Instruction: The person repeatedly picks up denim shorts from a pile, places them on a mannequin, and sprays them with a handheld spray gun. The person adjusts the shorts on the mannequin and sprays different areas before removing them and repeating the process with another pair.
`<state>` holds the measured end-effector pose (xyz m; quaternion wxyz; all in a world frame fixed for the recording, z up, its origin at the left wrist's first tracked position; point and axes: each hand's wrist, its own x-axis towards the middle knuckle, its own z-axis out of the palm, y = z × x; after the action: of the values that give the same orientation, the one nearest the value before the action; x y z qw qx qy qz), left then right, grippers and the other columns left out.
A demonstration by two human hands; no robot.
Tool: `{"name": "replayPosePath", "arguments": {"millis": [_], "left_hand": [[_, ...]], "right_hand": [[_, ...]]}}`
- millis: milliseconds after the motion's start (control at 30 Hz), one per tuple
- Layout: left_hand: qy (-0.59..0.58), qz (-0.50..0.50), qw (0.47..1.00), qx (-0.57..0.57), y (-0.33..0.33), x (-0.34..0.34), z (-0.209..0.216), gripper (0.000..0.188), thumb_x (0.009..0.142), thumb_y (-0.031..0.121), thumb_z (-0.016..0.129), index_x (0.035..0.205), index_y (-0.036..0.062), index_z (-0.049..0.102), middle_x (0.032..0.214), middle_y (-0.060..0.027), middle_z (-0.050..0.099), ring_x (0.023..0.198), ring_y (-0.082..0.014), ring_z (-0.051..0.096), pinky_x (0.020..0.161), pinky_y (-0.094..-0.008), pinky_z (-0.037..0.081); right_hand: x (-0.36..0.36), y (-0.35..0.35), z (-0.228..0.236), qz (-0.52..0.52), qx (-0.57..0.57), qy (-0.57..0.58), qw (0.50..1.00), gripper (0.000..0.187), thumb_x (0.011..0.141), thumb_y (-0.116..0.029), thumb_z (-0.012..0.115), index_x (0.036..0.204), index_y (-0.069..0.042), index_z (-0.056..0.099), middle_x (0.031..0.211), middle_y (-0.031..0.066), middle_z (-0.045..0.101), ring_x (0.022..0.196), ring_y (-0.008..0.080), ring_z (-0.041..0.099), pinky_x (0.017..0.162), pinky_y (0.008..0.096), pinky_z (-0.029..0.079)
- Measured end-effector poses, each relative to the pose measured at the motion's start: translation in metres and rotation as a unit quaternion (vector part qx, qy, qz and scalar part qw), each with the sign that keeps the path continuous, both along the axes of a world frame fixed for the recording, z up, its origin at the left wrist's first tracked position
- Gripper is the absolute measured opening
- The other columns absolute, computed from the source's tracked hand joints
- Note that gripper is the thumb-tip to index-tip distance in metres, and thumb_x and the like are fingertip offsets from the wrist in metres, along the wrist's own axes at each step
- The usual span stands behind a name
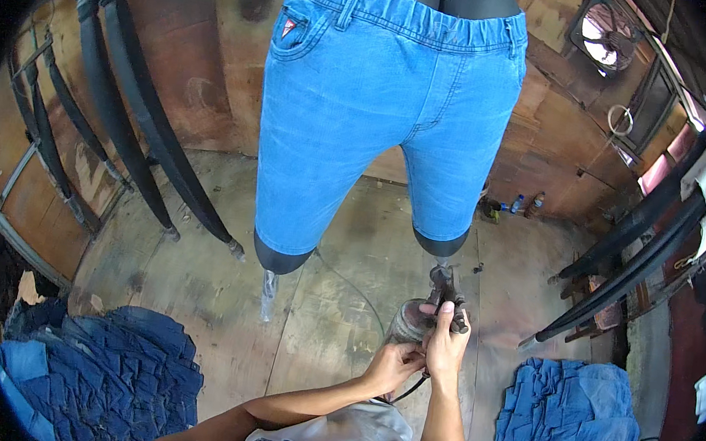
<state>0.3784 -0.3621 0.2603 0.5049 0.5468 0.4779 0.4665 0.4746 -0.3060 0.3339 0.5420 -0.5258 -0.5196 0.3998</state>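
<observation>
My right hand (446, 347) is wrapped round the grip of a dark spray gun (447, 291), thumb up along its back. A dull metal cup (409, 321) sits at the gun's left side. Close below the cup, my left hand (394, 367) has its fingers pinched together beside the right hand's base; what they hold is hidden. A black hose (412, 389) curves down from there toward my body. Beyond the gun, light-blue denim shorts (384, 79) with an elastic waist are stretched over a black leg-shaped form (281, 260).
Folded dark-blue denim lies in a pile (118, 368) at left, and another denim pile (567, 424) is at right. Long black leg forms (131, 97) hang at left, with more black forms (648, 249) at right. A wall fan (606, 34) and small bottles (518, 204) are farther back.
</observation>
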Motion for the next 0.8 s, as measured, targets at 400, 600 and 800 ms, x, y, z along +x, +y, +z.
{"name": "replayPosePath", "arguments": {"millis": [400,600,800], "left_hand": [[-0.095,-0.055,0.991,-0.074,0.022,0.038,-0.006,0.018,0.101,0.008,0.054,0.099,-0.0066,0.065,0.084,-0.0072,0.07,0.08,-0.0108,0.065,0.071,-0.0313,0.055],[0.112,-0.321,0.938,0.072,0.089,-0.034,0.06,0.024,0.101,0.019,0.061,0.113,0.0001,0.07,0.095,-0.0084,0.075,0.088,-0.0147,0.069,0.079,-0.0327,0.056],[0.197,0.137,0.874,0.423,0.184,-0.101,0.267,0.023,0.096,0.01,0.062,0.115,0.0002,0.07,0.116,-0.0139,0.072,0.11,-0.0236,0.067,0.096,-0.037,0.052]], "right_hand": [[0.033,0.024,0.007,0.026,-0.019,-0.109,0.993,0.058,0.1,-0.044,0.057,0.145,-0.007,0.052,0.086,0.0139,0.073,0.081,0.0188,0.068,0.078,0.0354,0.053],[0.057,0.026,0.001,0.0,-0.036,-0.129,0.991,0.056,0.098,-0.04,0.062,0.143,-0.008,0.055,0.083,0.014,0.072,0.079,0.0175,0.067,0.078,0.0355,0.054],[0.066,0.045,0.027,-0.022,0.001,-0.148,0.989,0.051,0.1,-0.031,0.061,0.141,-0.001,0.055,0.084,0.0084,0.074,0.083,0.0106,0.063,0.083,0.0305,0.052]]}}
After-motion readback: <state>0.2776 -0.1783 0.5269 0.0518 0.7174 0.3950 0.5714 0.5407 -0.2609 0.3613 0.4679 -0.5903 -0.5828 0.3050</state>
